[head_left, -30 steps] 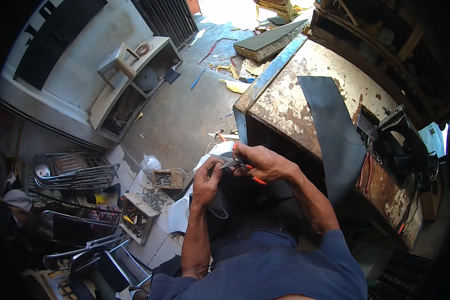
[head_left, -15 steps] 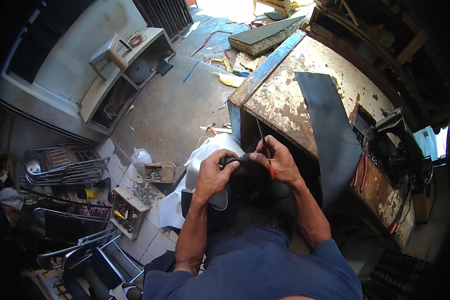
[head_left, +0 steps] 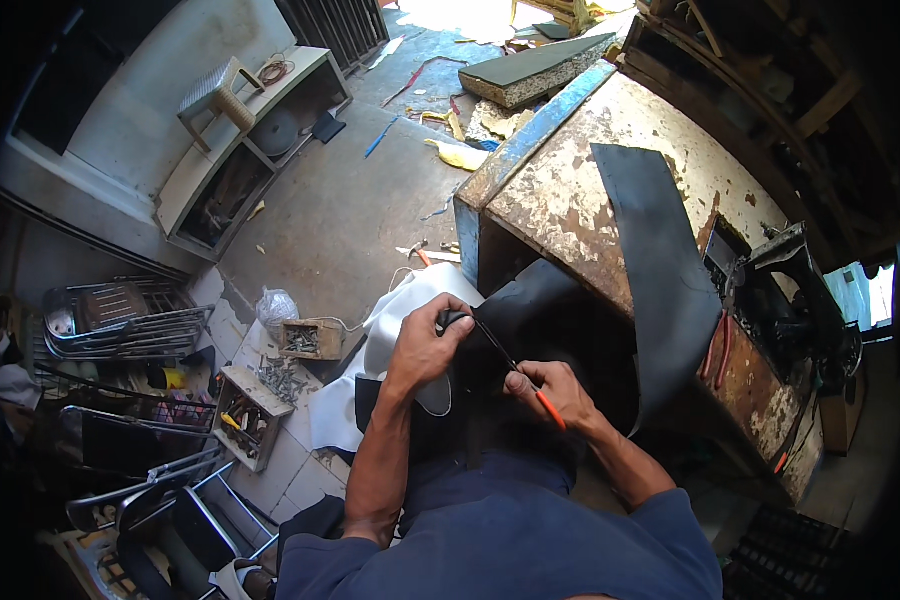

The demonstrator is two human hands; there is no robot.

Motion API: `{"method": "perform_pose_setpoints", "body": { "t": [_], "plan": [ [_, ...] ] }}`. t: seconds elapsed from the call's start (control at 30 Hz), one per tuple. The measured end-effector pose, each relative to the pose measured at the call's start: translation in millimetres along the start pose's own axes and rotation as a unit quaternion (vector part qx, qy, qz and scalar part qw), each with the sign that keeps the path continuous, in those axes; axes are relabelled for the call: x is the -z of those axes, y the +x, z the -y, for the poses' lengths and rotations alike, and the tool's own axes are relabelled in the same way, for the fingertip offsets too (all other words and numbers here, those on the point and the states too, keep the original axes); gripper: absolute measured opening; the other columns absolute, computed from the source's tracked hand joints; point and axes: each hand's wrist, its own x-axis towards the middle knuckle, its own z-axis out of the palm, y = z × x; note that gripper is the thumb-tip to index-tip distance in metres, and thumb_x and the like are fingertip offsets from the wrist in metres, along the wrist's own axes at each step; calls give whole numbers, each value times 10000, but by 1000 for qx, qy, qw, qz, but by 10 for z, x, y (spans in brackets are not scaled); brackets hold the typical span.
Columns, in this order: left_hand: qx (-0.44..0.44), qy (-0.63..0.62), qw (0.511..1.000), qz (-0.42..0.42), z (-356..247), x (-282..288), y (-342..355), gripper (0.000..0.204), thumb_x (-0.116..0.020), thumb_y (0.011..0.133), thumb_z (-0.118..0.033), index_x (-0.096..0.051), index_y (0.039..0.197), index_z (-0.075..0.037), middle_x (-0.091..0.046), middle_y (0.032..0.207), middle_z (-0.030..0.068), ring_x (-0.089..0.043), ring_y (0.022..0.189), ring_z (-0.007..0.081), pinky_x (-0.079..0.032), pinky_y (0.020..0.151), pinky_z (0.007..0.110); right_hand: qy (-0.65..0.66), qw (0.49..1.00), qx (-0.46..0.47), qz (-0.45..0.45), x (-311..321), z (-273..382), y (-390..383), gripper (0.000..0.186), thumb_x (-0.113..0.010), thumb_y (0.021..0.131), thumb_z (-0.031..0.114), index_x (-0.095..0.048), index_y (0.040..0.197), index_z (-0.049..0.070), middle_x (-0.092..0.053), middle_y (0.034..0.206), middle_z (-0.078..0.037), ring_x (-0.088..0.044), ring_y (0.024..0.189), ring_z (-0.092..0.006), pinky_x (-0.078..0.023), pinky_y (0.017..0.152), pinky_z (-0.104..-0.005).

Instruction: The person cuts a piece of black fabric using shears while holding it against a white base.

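Over my lap, my left hand (head_left: 430, 340) is closed on a small dark strip of material (head_left: 452, 319), mostly hidden by the fingers. My right hand (head_left: 553, 393) grips a slim tool with an orange handle (head_left: 549, 409) and a long thin dark shaft; its exact kind is unclear. The shaft slants up and left, its end close to the strip at my left fingers. Black sheet material (head_left: 545, 305) drapes over my lap and toward the bench. White material (head_left: 385, 325) hangs beyond my left forearm.
At right stands a worn bench (head_left: 560, 215) carrying a long black sheet (head_left: 660, 250), red-handled pliers (head_left: 718, 350) and a dark machine (head_left: 805, 320). Left on the floor are boxes of hardware (head_left: 310, 340) and tools (head_left: 250, 420), a hammer (head_left: 420, 252) and folded metal chairs (head_left: 120, 320).
My right hand has moved down and right, away from my left hand, and the tool now points up and left. More of the black sheet shows beside the bench.
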Motion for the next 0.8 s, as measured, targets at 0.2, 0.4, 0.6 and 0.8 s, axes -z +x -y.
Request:
{"method": "perform_pose_setpoints", "body": {
  "t": [0.2, 0.4, 0.6, 0.8],
  "plan": [
    [-11, 26, 1000, -4, 52, 34, -23, 182, -707, 906, -155, -684, 1003, -3, -673, 762, 82, -616, 714, 144, -488, 686, 309, 20, 1000, -11, 2, -63, 68, 51, 736, -525, 958, 693, -744, 906, -8, -682, 731, -126, -662, 725, -208, -510, 690, -381],
    [-8, 26, 999, -15, 33, 22, -44, 174, -709, 909, -161, -686, 996, -12, -654, 776, 39, -589, 728, 107, -474, 696, 286, 20, 999, -27, 6, -50, 98, 16, 750, -512, 959, 701, -748, 907, -9, -687, 746, -133, -668, 748, -217, -517, 714, -376],
    [3, 28, 999, -18, -5, 31, -70, 174, -722, 908, -166, -691, 993, -17, -643, 779, 13, -570, 736, 89, -465, 702, 272, 31, 998, -59, 21, -20, 119, -3, 772, -491, 953, 725, -751, 904, 0, -691, 764, -123, -667, 759, -215, -518, 731, -367],
    [-5, 28, 999, -25, 4, 29, -76, 175, -724, 911, -167, -692, 992, -16, -639, 767, 10, -568, 730, 88, -464, 697, 270, 39, 997, -58, 26, -24, 92, 1, 792, -479, 948, 744, -747, 896, 1, -637, 703, -76, -622, 701, -174, -496, 681, -349]
  ]
}}
